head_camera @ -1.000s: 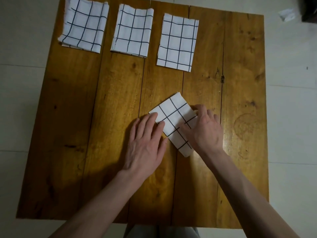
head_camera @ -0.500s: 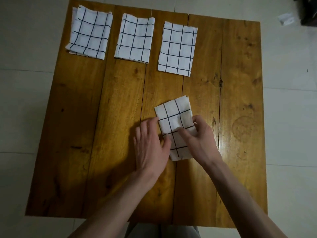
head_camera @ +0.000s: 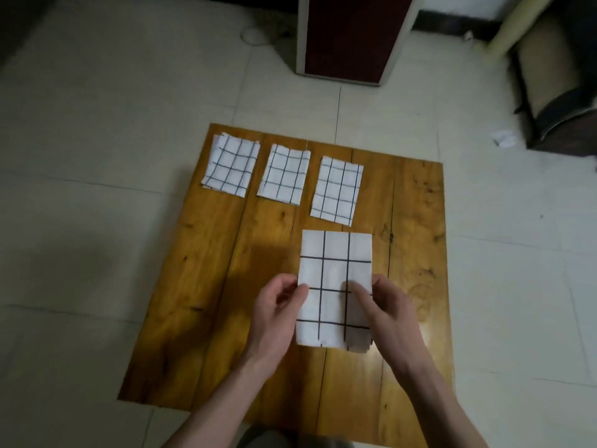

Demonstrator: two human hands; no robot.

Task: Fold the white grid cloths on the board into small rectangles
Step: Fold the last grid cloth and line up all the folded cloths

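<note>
A folded white grid cloth (head_camera: 334,273) is held up above the wooden board (head_camera: 200,286), its long side pointing away from me. My left hand (head_camera: 277,313) pinches its left edge and my right hand (head_camera: 387,315) pinches its right edge, thumb on top. Three folded white grid cloths lie in a row along the board's far edge: one at the left (head_camera: 231,165), one in the middle (head_camera: 284,174), one at the right (head_camera: 337,190).
The board lies on a pale tiled floor (head_camera: 97,221). A dark red cabinet with a white frame (head_camera: 353,37) stands beyond the board. Dark furniture (head_camera: 562,101) and a scrap of white paper (head_camera: 502,139) are at the far right.
Both hands have lifted the folded cloth off the board and turned it straight. The view has pulled back and tilted up, showing more floor and the cabinet.
</note>
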